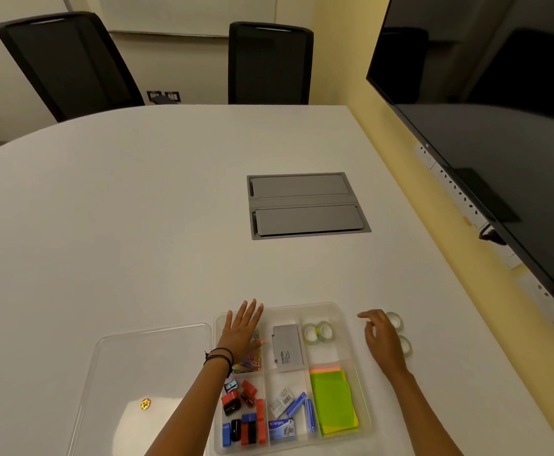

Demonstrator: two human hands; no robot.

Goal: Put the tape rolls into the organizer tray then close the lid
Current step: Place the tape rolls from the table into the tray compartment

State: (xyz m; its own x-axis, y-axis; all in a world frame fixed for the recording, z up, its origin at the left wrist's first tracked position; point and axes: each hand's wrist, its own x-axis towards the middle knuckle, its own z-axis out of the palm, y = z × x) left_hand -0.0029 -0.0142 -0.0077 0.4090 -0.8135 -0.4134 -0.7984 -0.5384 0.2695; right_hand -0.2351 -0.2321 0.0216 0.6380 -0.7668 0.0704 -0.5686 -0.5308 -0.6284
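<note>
Tray (351, 327): two tape rolls (317, 333) inside

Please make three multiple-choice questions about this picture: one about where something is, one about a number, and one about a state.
1. Where does the clear lid lie?
A. on the table, left of the organizer tray
B. on top of the tray
C. on a chair

2. How many tape rolls are already inside the tray?
A. none
B. two
C. five

3. What is the left hand doing?
A. gripping the lid
B. resting open and flat over the tray's left side
C. holding a tape roll

Answers:
1 A, the lid lies flat on the table beside the tray.
2 B, two rolls sit in the far right compartment; others lie outside by the right hand.
3 B, its fingers are spread and hold nothing.
</note>
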